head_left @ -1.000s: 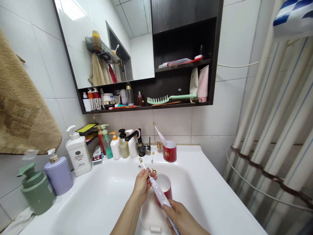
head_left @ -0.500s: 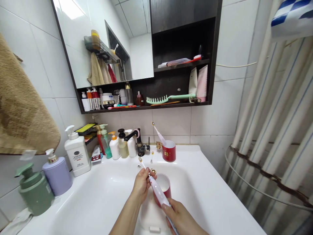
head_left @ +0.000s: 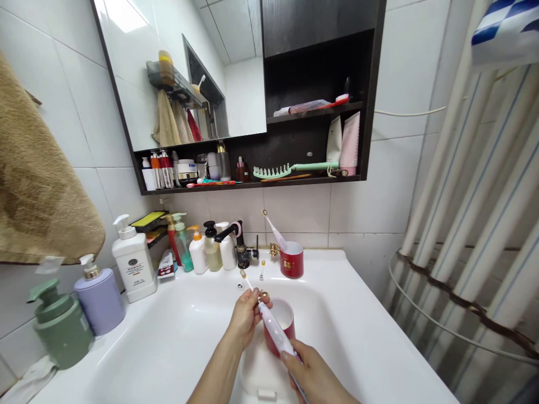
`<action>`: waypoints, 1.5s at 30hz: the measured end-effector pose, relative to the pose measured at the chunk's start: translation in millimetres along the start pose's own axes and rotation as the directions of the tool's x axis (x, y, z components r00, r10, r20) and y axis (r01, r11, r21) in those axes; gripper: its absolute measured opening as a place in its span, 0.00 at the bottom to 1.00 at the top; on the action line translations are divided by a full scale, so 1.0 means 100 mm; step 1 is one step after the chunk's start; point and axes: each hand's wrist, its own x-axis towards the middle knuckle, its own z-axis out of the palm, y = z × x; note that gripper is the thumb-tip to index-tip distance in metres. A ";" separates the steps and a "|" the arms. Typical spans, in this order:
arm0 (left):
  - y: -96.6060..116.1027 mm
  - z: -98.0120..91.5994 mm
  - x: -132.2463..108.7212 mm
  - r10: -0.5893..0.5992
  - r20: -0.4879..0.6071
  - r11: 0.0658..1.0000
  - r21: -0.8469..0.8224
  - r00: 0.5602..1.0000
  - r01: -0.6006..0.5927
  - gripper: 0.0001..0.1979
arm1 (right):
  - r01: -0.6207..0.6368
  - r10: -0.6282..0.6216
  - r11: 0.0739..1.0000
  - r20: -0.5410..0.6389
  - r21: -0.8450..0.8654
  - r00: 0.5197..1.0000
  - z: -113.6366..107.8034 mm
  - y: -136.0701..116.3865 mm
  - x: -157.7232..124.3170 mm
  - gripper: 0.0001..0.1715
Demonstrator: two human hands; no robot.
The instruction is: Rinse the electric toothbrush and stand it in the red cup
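Note:
My left hand (head_left: 245, 317) is closed round a red cup (head_left: 281, 330) with a white inside, holding it over the white sink basin (head_left: 177, 336). My right hand (head_left: 309, 376) grips the handle of a white and pink electric toothbrush (head_left: 273, 328). The toothbrush slants up and left across the cup, its small head (head_left: 243, 274) pointing toward the black tap (head_left: 236, 241). The left fingers also touch the brush's neck.
A second red cup (head_left: 292, 260) with another toothbrush stands at the back of the basin. Pump bottles (head_left: 135, 261) line the left rim and back edge. A dark shelf (head_left: 252, 182) with a green comb hangs above. A brown towel (head_left: 37, 185) hangs left, a striped curtain (head_left: 475, 235) right.
Both hands with the cup and toothbrush have stayed nearly still; the view shifted only slightly.

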 end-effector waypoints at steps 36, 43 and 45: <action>0.03 0.07 -0.09 -0.042 0.077 0.999 0.024 0.996 0.040 0.08 | 0.067 -0.067 0.998 -0.040 -0.012 0.997 -0.01 -0.03 -0.02 0.12; 0.02 0.06 -0.08 -0.046 0.085 0.999 0.021 0.995 0.044 0.07 | -0.067 0.060 0.995 0.089 0.074 0.994 -0.01 -0.06 0.00 0.16; 0.01 0.06 -0.08 -0.040 0.087 0.999 0.010 0.995 0.039 0.07 | -0.004 0.003 1.000 0.031 0.030 1.000 -0.01 -0.06 -0.02 0.15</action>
